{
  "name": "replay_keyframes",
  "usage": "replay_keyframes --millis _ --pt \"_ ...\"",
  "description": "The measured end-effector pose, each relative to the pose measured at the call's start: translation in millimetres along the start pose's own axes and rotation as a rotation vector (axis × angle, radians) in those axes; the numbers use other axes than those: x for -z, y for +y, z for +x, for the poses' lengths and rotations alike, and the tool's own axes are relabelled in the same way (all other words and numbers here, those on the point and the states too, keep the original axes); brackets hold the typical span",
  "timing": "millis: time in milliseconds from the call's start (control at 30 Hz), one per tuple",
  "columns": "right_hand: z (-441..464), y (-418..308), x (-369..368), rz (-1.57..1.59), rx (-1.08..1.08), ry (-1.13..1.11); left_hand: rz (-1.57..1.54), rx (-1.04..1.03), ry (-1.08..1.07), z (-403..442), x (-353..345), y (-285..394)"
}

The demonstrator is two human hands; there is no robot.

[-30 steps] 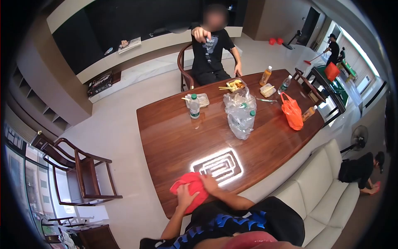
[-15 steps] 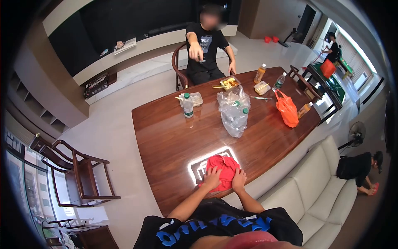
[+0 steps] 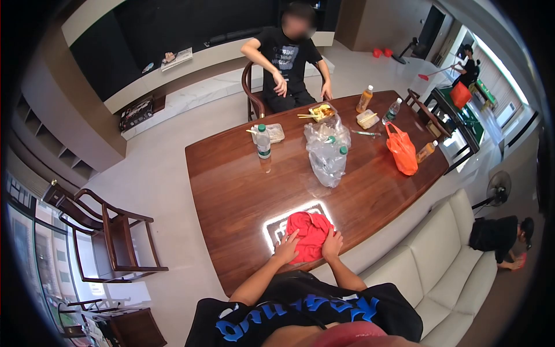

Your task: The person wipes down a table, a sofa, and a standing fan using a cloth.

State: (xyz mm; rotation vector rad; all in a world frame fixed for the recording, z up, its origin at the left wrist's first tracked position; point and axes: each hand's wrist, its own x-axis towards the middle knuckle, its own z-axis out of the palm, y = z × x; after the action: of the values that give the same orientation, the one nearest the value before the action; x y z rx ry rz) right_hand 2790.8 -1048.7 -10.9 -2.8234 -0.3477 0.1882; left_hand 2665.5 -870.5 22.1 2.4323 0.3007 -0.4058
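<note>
Left hand [image 3: 286, 247] on left side of bunched red cloth [image 3: 308, 234], right hand [image 3: 332, 244] on its right side, fingers spread. Cloth on wooden table [image 3: 231, 191], near edge. Beyond both hands: clear plastic bag [image 3: 325, 165] with green-capped bottles. Farther out, left of bag: upright water bottle [image 3: 263, 143]. Far right of right hand: orange bag [image 3: 401, 151], juice bottle [image 3: 426, 151] just beside. Seated person [image 3: 286, 66] across table. Sofa [image 3: 430, 263] right of right hand, wooden chair [image 3: 118, 240] well left of left hand.
</note>
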Motion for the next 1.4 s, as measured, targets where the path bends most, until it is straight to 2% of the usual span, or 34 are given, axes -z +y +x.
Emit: replay_keyframes --millis 1100,1200,1300,1333,1367,1400 --pt "1 -5 6 0.019 -0.035 -0.030 -0.059 0.009 -0.003 -3 3 2" --pt "-1 -9 13 -0.017 -0.041 -0.066 0.023 0.004 0.021 -7 10 8" --pt "1 -7 10 -0.009 -0.045 -0.067 -0.215 -0.104 -0.031 33 -16 -36" --pt "0 -7 11 -0.006 -0.047 -0.061 -0.290 -0.072 -0.248 47 30 -21" --pt "-1 -9 13 -0.006 -0.045 -0.062 -0.542 -0.139 -0.062 17 102 24" --pt "1 -11 14 -0.006 -0.038 -0.062 -0.606 -0.194 -0.062 6 175 57"
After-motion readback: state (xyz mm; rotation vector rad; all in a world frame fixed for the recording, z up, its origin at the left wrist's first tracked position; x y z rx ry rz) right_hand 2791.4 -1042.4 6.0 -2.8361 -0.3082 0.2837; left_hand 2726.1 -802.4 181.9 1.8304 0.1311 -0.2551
